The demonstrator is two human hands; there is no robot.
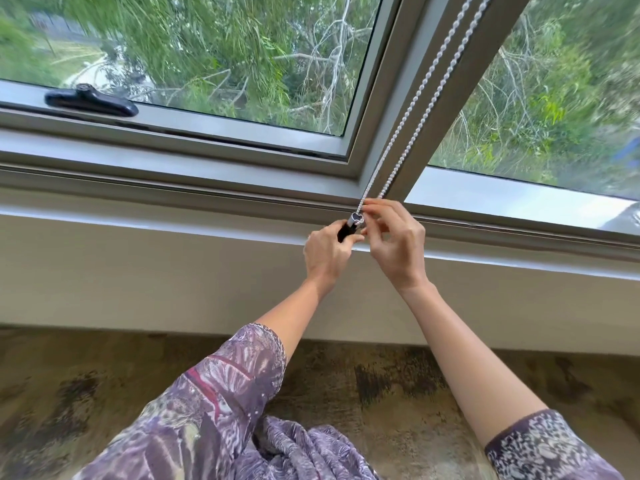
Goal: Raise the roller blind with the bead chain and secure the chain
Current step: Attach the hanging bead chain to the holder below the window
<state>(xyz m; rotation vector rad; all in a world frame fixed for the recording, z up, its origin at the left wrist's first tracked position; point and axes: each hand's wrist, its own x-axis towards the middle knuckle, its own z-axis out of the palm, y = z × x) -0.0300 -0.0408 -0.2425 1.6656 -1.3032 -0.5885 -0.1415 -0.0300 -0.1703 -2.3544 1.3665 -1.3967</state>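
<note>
Grey window frame bears black latch; white sill beneath; mottled floor below.

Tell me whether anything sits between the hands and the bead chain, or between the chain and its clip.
Nothing visible does. The left hand grips the black-and-silver clip, the right hand pinches the bead chain right at the clip's top, and both strands run unobstructed up the window frame.

bead chain along the mullion between left pane and right pane, chain holder at its end above the sill, left hand on the holder, right hand just right of it, window handle well left
</note>
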